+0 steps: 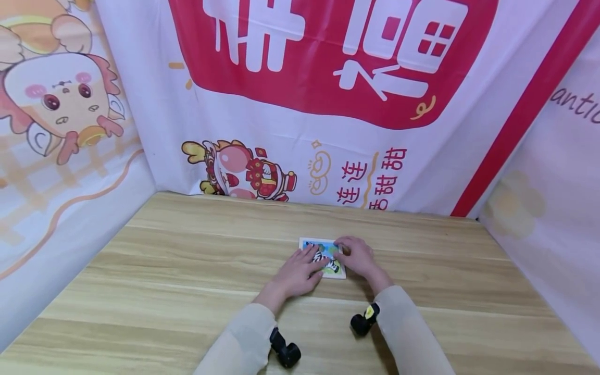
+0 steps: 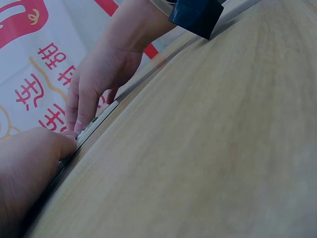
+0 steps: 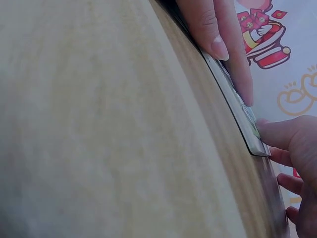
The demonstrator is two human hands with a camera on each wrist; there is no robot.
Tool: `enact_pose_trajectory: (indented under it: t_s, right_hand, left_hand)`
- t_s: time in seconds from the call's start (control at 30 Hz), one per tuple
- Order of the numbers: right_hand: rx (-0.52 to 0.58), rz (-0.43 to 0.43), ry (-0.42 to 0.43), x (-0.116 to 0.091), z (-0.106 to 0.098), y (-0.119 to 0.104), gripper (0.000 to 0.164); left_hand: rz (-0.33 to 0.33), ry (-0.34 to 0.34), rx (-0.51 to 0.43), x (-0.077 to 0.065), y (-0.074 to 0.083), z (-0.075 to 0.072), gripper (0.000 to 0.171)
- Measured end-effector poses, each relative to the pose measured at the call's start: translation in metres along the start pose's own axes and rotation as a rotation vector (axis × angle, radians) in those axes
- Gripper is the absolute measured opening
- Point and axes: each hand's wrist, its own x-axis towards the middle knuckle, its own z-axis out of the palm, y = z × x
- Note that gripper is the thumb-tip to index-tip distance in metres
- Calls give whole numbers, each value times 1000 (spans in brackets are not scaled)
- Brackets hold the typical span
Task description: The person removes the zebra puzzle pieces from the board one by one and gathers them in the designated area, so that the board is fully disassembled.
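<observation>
A small square picture board [image 1: 341,273] with a white border and a zebra on blue and green lies flat on the table. My left hand [image 1: 296,272] rests over its left part, fingers extended across the picture. At the right side, my right hand [image 1: 357,256] has its fingers bent around the edge near the far corner. The right wrist view shows the right thumb [image 3: 280,131] on the board's face, a finger at its edge. Also there, the left thumb [image 3: 208,32] and a straight finger lie along the board. The hands hide parts of the picture.
The wood-grain table [image 1: 187,250] extends around the board. A white cloth with red print [image 1: 290,125] hangs behind it, and printed cloths flank both sides. Black devices sit on the left wrist [image 1: 286,351] and right wrist [image 1: 363,320].
</observation>
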Motion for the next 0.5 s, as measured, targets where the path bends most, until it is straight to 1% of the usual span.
enact_pose_trajectory:
  t_s: [0.23,0.37,0.5]
  right_hand:
    - [-79,-26,6,5,-1,-1,28]
    - [-72,-4,-19,7,-2,-4,27]
    - [-40,31,-51,7,-2,-5,27]
  left_hand:
    - [-4,-7,6,0,1,-1,42]
    - [-1,-9,0,0,1,-3,42]
    - [3,-13,-6,0,2,-3,41]
